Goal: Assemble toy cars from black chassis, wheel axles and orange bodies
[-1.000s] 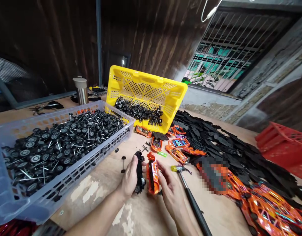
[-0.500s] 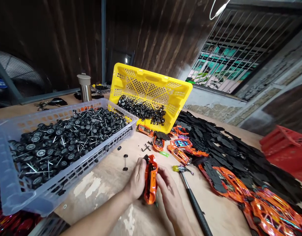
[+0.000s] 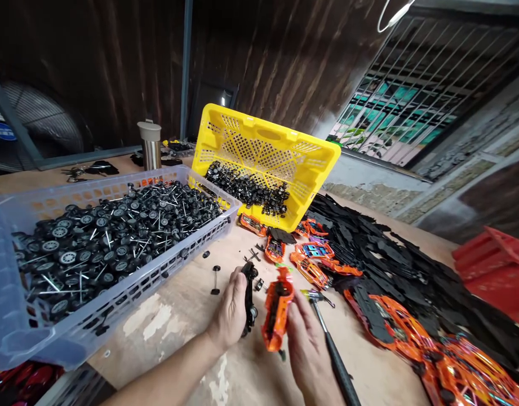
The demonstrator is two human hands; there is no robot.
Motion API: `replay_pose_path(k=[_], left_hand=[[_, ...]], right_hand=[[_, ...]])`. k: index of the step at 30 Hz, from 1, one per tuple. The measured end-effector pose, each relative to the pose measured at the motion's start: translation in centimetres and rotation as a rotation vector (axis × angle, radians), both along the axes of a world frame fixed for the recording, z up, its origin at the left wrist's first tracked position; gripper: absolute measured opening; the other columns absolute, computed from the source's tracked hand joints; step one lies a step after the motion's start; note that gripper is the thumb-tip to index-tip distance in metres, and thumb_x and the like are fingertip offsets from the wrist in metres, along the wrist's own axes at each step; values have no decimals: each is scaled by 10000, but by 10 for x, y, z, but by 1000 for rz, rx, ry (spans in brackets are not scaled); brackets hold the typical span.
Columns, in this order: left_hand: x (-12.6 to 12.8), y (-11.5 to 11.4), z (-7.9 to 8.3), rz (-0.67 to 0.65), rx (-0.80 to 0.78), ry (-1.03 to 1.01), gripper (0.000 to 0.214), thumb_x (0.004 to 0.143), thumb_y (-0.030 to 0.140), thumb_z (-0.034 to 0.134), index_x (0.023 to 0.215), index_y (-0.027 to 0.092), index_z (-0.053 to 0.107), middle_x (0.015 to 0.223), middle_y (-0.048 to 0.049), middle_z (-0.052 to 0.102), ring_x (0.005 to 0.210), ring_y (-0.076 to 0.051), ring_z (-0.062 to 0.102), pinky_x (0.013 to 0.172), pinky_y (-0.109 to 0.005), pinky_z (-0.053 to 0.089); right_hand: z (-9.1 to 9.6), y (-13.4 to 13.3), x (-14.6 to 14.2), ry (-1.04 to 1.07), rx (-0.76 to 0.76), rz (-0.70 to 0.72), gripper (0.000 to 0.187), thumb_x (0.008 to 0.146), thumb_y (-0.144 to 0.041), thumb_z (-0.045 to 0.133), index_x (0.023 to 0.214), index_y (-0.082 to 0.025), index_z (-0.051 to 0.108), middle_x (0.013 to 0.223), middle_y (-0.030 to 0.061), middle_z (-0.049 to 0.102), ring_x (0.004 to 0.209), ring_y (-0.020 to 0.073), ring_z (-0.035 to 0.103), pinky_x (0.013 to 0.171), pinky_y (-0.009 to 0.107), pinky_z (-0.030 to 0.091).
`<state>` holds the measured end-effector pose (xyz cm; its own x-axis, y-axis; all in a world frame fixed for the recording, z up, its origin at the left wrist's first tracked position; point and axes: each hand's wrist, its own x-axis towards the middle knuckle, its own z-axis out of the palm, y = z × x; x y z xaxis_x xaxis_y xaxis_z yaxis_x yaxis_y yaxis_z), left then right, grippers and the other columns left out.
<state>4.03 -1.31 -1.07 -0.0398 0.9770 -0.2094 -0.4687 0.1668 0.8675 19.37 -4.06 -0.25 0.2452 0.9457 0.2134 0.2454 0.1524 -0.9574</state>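
My left hand (image 3: 230,313) is closed on a black toy car chassis (image 3: 249,299) with wheels on it, held on edge above the table. In my right hand (image 3: 307,338) is an orange toy car body (image 3: 278,310), its hollow underside partly facing me. A gap separates the two parts. Below and between them a small dark part (image 3: 260,284) lies on the wood. A loose wheel axle (image 3: 216,280) rests left of my left hand. Beside my right hand lies a hammer (image 3: 333,349) with a black grip and a yellow-tipped head.
A clear crate (image 3: 128,304) full of wheel axles stands at left. Behind it a tilted yellow basket (image 3: 259,135) holds small black parts. Orange car bodies (image 3: 394,316) and piled black chassis plates (image 3: 381,254) cover the right side, near a red crate (image 3: 491,265).
The orange body and black chassis were together between my hands; now they are apart. My right hand has moved right with the body, and a small part shows on the table.
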Motion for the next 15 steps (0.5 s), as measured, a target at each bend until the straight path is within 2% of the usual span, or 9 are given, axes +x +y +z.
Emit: replay_pose_path(k=[4, 9, 12, 15], left_hand=[[2, -6, 3, -32, 167, 180, 444, 932, 463, 473, 1254, 191, 610, 1447, -92, 496, 1428, -247, 311, 1210, -352, 181], [1, -9, 0, -54, 402, 358, 483, 987, 423, 346, 1379, 184, 495, 1467, -103, 464, 1432, -236, 300, 1206, -407, 213], [2, -9, -5, -76, 438, 454, 517, 1002, 414, 276, 1434, 172, 422, 1499, -117, 417, 1447, -235, 265, 1210, -437, 199], [3, -11, -9, -104, 407, 507, 552, 1001, 436, 246, 1470, 171, 365, 1546, -106, 344, 1473, -229, 189, 1220, -452, 157]], right_hand=[[0, -6, -20, -61, 20, 142, 487, 902, -513, 531, 1302, -244, 602, 1302, 87, 630, 1266, 275, 531, 1039, 440, 463], [-10, -8, -25, -56, -10, 172, 489, 921, -501, 506, 1344, -263, 563, 1411, 68, 539, 1328, 257, 469, 1134, 452, 344], [-20, -9, -24, -44, -41, 157, 492, 919, -500, 506, 1353, -273, 552, 1439, 61, 507, 1363, 267, 421, 1154, 484, 293], [-26, -10, -25, -49, -59, 152, 494, 915, -484, 522, 1361, -272, 543, 1449, 64, 495, 1380, 275, 393, 1164, 505, 259]])
